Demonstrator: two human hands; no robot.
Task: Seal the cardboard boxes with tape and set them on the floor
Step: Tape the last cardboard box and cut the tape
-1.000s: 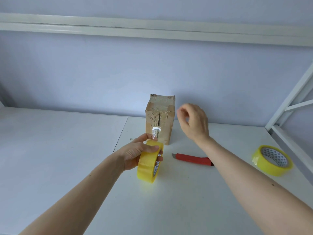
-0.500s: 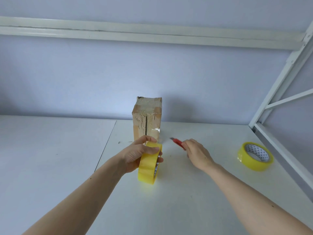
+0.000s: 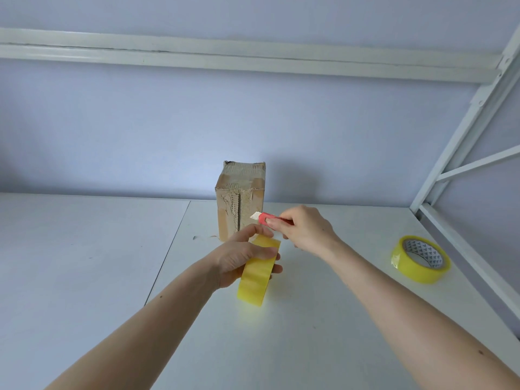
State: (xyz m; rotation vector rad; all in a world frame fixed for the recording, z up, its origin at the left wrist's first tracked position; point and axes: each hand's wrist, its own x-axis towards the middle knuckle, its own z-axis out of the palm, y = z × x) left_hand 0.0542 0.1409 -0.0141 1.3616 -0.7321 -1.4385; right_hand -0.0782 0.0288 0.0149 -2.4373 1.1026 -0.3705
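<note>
A small worn cardboard box [image 3: 240, 198] stands upright on the white table [image 3: 295, 333] near the back wall, with tape patches on its top and front. My left hand [image 3: 239, 257] grips a yellow tape roll [image 3: 257, 273] held on edge just in front of the box. My right hand [image 3: 304, 229] holds a red utility knife [image 3: 264, 217], blade tip pointing left toward the box front, just above the roll.
A second yellow tape roll [image 3: 420, 258] lies flat on the table at the right. A white metal shelf frame [image 3: 461, 175] rises along the right edge. A seam [image 3: 168, 249] divides the tabletop left of the box.
My right hand came down from beside the box, took hold of the red knife on the table and lifted it up to the box front. My left hand kept the roll in place.
</note>
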